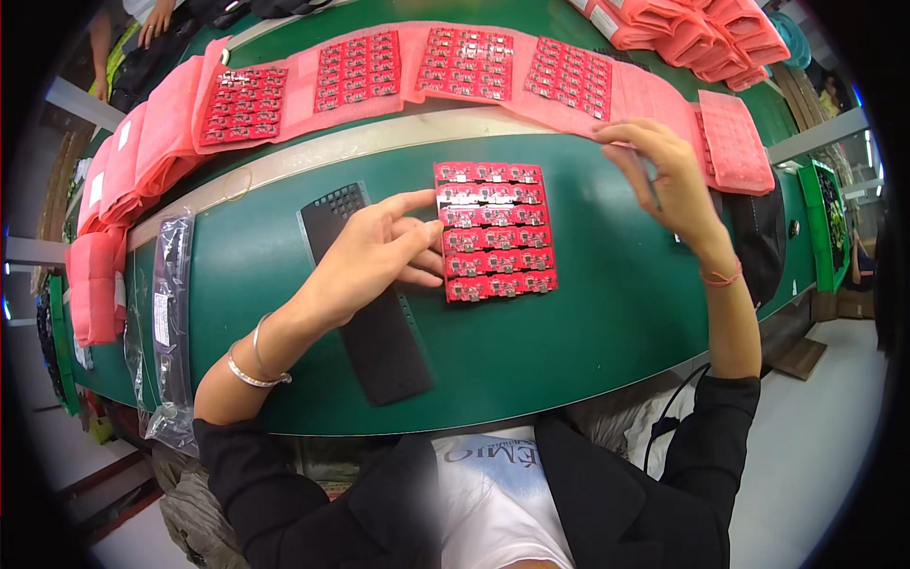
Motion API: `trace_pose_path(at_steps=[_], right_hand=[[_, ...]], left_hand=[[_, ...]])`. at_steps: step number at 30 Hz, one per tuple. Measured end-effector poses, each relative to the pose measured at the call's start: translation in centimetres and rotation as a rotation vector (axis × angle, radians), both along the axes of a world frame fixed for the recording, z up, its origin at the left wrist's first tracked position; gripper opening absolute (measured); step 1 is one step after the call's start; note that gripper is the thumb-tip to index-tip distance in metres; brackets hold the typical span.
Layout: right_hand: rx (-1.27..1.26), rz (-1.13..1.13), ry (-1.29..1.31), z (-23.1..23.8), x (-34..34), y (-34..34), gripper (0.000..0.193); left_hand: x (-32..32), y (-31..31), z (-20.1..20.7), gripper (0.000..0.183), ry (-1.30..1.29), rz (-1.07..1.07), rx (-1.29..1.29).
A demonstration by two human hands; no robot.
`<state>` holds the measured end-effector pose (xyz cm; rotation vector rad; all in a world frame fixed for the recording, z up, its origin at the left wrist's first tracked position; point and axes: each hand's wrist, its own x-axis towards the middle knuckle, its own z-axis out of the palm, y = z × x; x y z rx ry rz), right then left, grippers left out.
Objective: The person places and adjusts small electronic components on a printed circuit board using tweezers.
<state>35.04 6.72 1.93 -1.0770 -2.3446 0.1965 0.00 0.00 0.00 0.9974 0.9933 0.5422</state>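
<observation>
My left hand (374, 248) grips the left edge of a red circuit board panel (498, 232), thumb and fingers closed on it. The panel faces up over the green table, with rows of small boards on it. Under my left wrist lies a long black strip (384, 351) with small squares at its far end. My right hand (664, 175) is raised to the right of the panel, near the pink foam wrap. Its fingers are bent around something thin and greyish that I cannot make out.
Several more red panels (464, 64) lie in an arc on pink foam wrap (370, 112) at the back. Foam bundles (166, 142) stand at left, more (692, 33) at back right. A clear plastic bag (171, 313) lies left. Another person's hand (154, 24) shows far left.
</observation>
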Motion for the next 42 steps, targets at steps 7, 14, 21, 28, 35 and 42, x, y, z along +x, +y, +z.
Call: trace_pose_path(at_steps=[7, 14, 21, 28, 35, 42], right_hand=[[-0.079, 0.165, 0.03, -2.9, -5.8, -2.6, 0.023], [-0.139, 0.186, 0.042, -4.2, -7.1, -3.4, 0.031], [-0.161, 0.184, 0.047, -4.2, -7.3, -3.5, 0.031], [-0.18, 0.189, 0.064, -4.4, -7.5, -3.7, 0.032], [-0.111, 0.276, 0.016, -2.7, -8.2, -2.8, 0.029], [-0.595, 0.281, 0.512, -2.5, -14.5, -0.9, 0.027]], left_hand=[[-2.4, -2.5, 1.5, 0.035, 0.396, 0.029, 0.316], [-5.7, -4.3, -0.7, 0.02, 0.908, 0.061, 1.318], [-5.1, -4.2, -1.3, 0.021, 0.947, -0.035, 1.32], [-4.9, -4.0, -0.4, 0.027, 1.034, -0.062, 1.36], [-4.8, -4.5, -1.5, 0.029, 0.991, -0.12, 1.351], [-4.2, -3.9, -1.4, 0.028, 0.932, -0.105, 1.347]])
